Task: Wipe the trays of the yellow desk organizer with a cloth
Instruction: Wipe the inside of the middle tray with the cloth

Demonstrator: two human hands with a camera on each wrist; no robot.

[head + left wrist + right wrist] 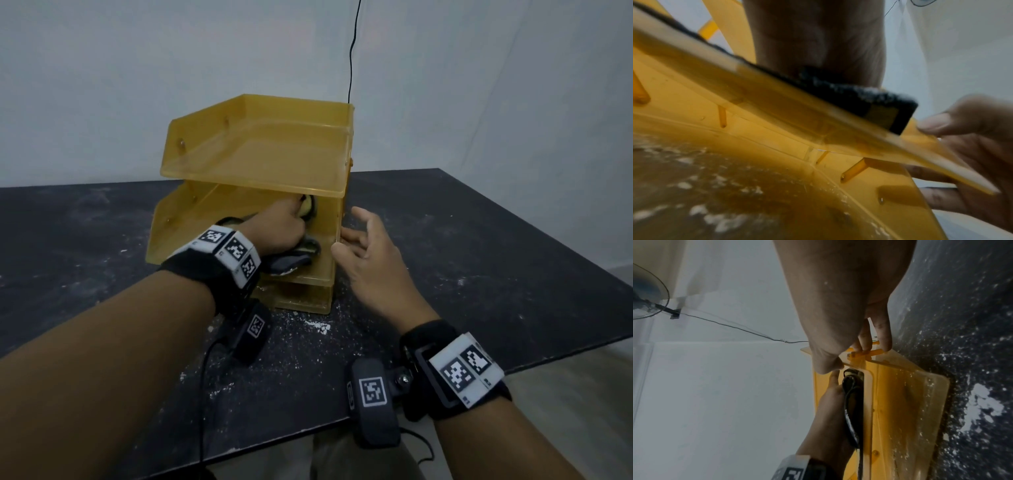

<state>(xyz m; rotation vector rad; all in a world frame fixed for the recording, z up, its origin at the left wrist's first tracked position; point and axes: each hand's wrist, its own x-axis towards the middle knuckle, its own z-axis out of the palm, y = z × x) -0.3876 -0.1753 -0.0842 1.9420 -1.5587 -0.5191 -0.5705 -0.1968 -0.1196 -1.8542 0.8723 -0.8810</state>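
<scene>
The dark cloth (291, 255) is gripped by the left hand (279, 229) inside the middle tray of the yellow desk organizer (260, 150) on the table (479, 240), which is steadied at its right side by the spread-fingered right hand (368, 255), likely against sliding.

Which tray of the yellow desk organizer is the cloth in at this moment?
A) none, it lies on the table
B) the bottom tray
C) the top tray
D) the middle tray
D: the left hand holds the dark cloth inside the middle tray, under the bare top tray and above the bottom tray, while the right hand rests against the organizer's right side.
</scene>
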